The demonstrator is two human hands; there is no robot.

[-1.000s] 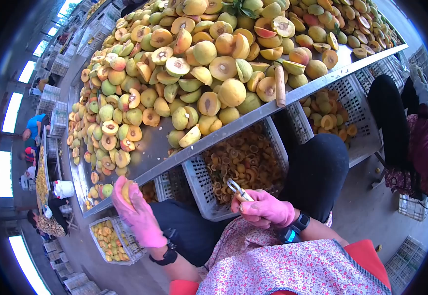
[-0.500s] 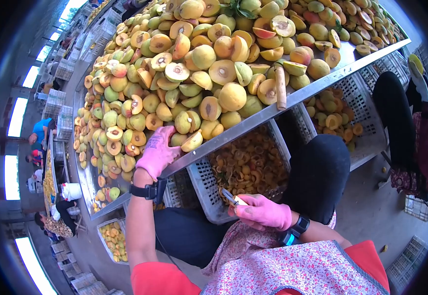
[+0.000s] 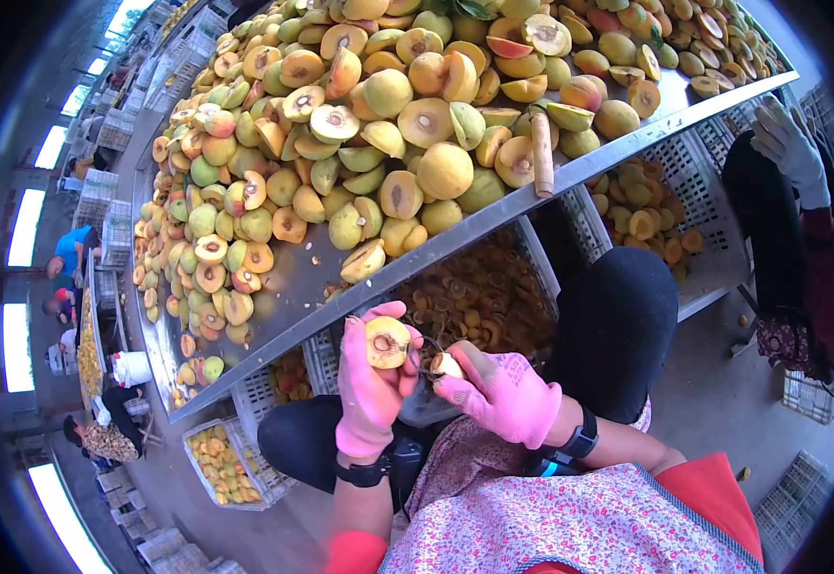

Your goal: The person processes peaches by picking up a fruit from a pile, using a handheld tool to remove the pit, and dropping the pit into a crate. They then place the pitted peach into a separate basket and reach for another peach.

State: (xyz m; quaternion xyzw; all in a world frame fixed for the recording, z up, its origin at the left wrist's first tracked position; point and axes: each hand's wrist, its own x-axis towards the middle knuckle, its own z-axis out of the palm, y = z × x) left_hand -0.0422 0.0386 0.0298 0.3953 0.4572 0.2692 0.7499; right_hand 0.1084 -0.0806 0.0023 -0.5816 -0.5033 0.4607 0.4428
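Note:
In my left hand [image 3: 369,387], gloved in pink, is a yellow peach half [image 3: 386,342], its cut face with a brown hollow turned up. Beside it my right hand [image 3: 512,397], also pink-gloved, is closed around a small pitting tool [image 3: 445,365] with a pale handle. The tool's thin curved metal end is close to the fruit; whether it touches cannot be made out. Both hands are above my lap, in front of the metal table edge. Many halved peaches [image 3: 400,194] are heaped on the metal table [image 3: 307,273].
A wooden-handled tool [image 3: 542,158] rests at the table edge. Underneath stand a crate of fruit pieces [image 3: 532,258] and another crate [image 3: 704,210]. A crate of yellow halves [image 3: 221,464] is at lower left. At right a co-worker's gloved hand [image 3: 790,143] shows.
My left hand has come off the pile with a peach half and moved toward my right hand. My right hand has turned and risen slightly. The co-worker's gloved hand has shifted.

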